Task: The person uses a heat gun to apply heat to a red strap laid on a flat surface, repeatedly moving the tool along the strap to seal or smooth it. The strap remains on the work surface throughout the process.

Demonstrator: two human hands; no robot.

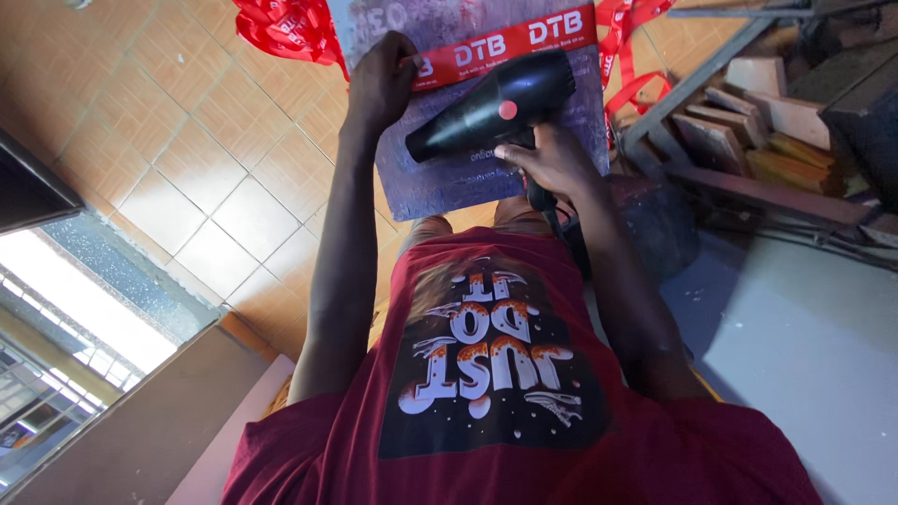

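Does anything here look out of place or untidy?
Yes. Loose red ribbon lies bunched on the tiled floor beside the grey board, and wood offcuts are piled unevenly at the right.

Both arms reached straight forward from the torso, nearly parallel. The left hand (379,79) lay palm down, fingers bent and pressing at the far end. The right hand (552,161) was curled tight in a grip, wrist slightly turned inward
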